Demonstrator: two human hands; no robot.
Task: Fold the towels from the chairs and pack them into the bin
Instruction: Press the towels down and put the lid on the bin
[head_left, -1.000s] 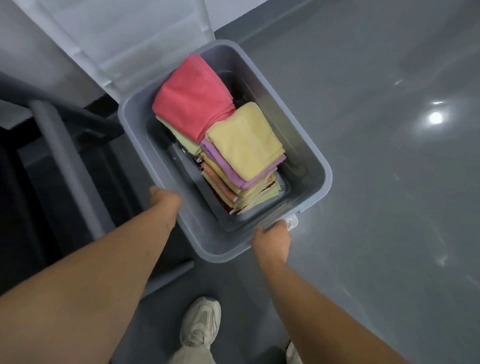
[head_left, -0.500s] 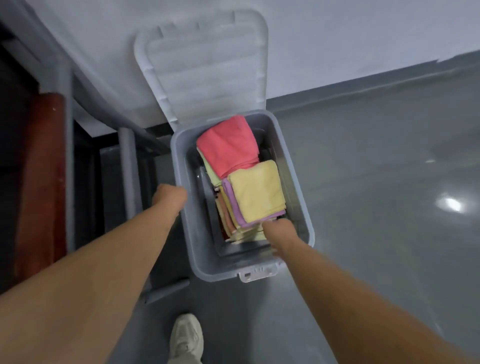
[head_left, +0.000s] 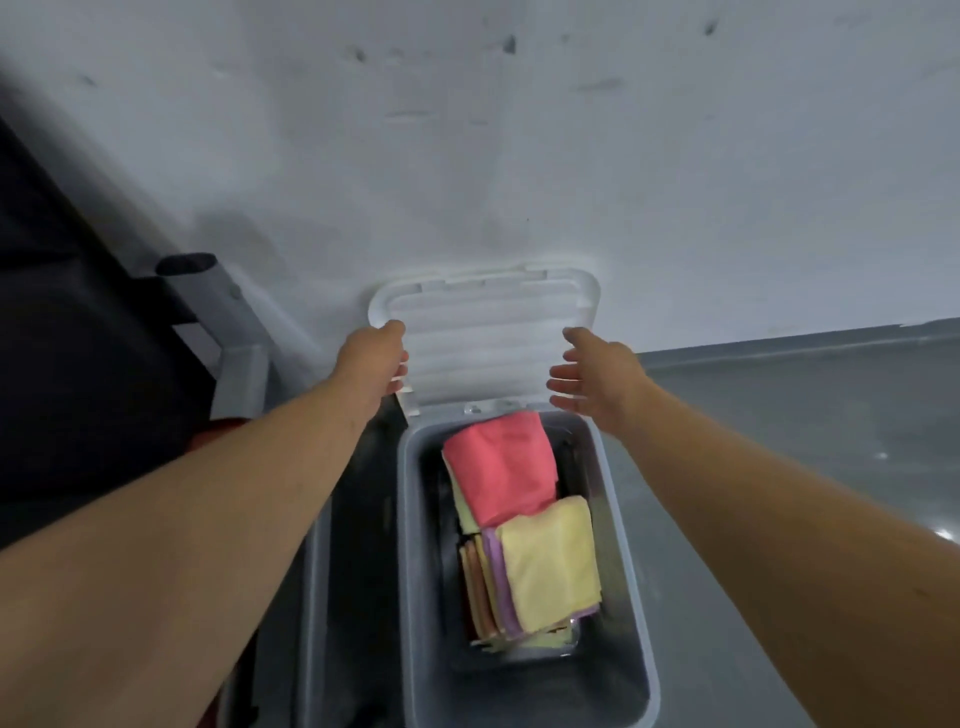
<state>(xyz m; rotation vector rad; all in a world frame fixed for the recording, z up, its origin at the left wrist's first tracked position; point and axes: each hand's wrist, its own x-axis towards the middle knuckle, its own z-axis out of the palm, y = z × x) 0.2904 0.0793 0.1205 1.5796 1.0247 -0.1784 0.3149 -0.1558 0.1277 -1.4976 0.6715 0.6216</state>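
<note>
A grey bin (head_left: 631, 582) stands on the floor against the wall, its white lid (head_left: 483, 343) raised and leaning back on the wall. Inside lie two stacks of folded towels: a pink towel (head_left: 501, 473) tops the far stack and a yellow towel (head_left: 550, 561) tops the near one, with purple and orange edges below. My left hand (head_left: 376, 358) grips the lid's left edge. My right hand (head_left: 597, 382) is at the lid's right edge with fingers spread, and I cannot tell if it touches.
A grey metal chair frame (head_left: 236, 332) with a dark seat stands to the left of the bin. The white wall (head_left: 519, 156) rises behind it. Shiny grey floor (head_left: 805, 441) spreads to the right.
Both hands left the bin's rim and towels and reached up to the raised lid. The view tilted up toward the wall.
</note>
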